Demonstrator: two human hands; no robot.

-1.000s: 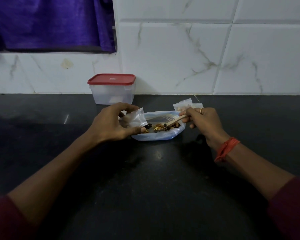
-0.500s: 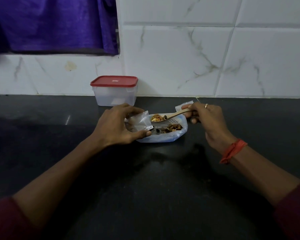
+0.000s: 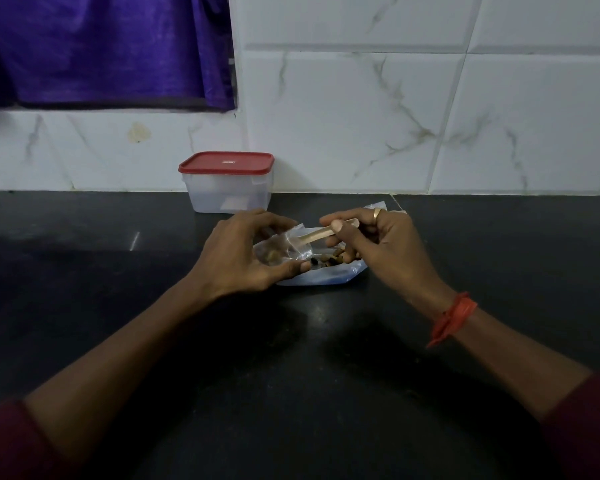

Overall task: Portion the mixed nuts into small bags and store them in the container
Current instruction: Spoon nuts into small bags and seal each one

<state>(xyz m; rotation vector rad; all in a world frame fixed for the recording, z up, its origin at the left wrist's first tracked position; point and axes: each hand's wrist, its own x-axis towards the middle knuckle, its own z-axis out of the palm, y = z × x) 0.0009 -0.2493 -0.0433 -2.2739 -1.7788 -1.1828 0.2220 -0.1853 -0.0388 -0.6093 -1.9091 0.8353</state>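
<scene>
The left hand [image 3: 243,261] is curled round a small bag [image 3: 286,245] of clear plastic. Its thumb is underneath and its fingers over the top, and it holds the bag's mouth turned toward the other hand. A few mixed nuts [image 3: 270,257] lie inside the bag, close to the palm.

Just beside it, the right hand [image 3: 385,247] pinches the handle of a pale wooden spoon [image 3: 321,233] between the thumb and curled fingers. The spoon's bowl end reaches across into the mouth of the small bag. Whether the bowl carries anything cannot be told through the plastic. A ring [image 3: 377,213] sits on one finger of this hand, and a red thread [image 3: 452,317] is tied round the wrist behind it.

Below and between the two hands a large bag [image 3: 326,278] lies flat on the black counter [image 3: 291,393] — more nuts show in it, right under the right hand's fingers.

Beyond the left hand, apart from it and set against the tiled wall [image 3: 361,116], stands the container [image 3: 227,192]. It is clear plastic and upright, with its red lid [image 3: 226,162] on. Something pale shows at its bottom, too dim to make out.

Above and to the left of the container a purple cloth [image 3: 101,50] hangs down — its hem ends well above the lid. Dark red sleeves [image 3: 0,441] cover both forearms nearest the camera.
</scene>
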